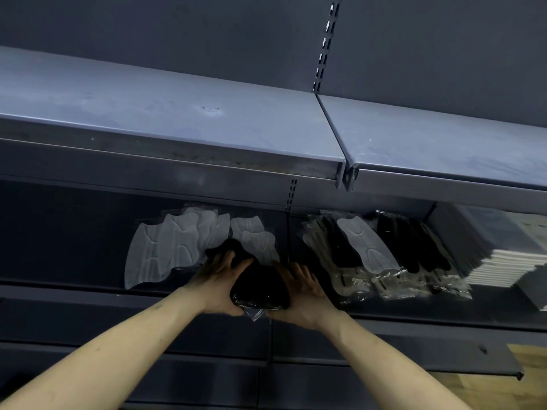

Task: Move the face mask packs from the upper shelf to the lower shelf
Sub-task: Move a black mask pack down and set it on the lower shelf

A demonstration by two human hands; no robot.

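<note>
A stack of black face mask packs [260, 287] in clear wrap sits at the front of the lower shelf [88, 291]. My left hand [219, 287] holds its left side, thumb under the near edge. My right hand [299, 294] holds its right side the same way. White mask packs [174, 247] lie spread on the lower shelf to the left and behind. More black and white packs [364, 255] are piled to the right. The upper shelf [177, 119] above carries nothing that I can see.
A stack of white-edged flat boxes [503, 261] stands at the far right of the lower shelf. A slotted upright [324, 39] runs up the grey back panel. Another shelf edge [414, 350] lies below my forearms, with wooden floor at the bottom right.
</note>
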